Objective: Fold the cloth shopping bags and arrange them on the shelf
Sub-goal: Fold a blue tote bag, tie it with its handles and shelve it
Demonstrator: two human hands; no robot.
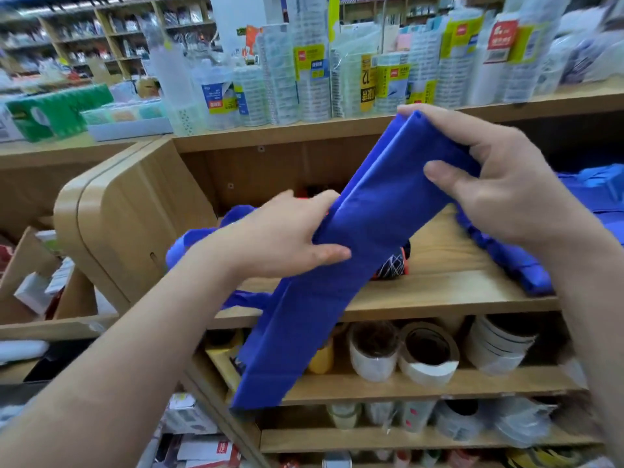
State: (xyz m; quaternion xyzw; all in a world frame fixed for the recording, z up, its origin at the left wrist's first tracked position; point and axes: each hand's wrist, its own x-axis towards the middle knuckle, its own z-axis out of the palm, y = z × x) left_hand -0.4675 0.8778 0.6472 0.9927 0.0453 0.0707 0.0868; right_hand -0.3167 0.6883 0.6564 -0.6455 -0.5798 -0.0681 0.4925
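I hold a blue cloth bag (341, 265), folded into a long narrow strip, slanting in front of the wooden shelf (439, 282). My right hand (499, 187) grips its upper end, thumb in front and fingers behind. At the strip's middle my left hand (280, 234) holds it, thumb across the front. The lower end hangs free below the shelf edge. More blue bags lie on the shelf: a crumpled one (202, 238) behind my left hand and a heap (580, 204) at the right. A dark patterned item (393, 265) lies behind the strip.
Packs of clear tape (304, 79) crowd the upper shelf. Tape rolls (425, 352) fill the shelf below the bags, with more goods on lower shelves. A rounded wooden end panel (111, 214) stands at the left, boxes beside it.
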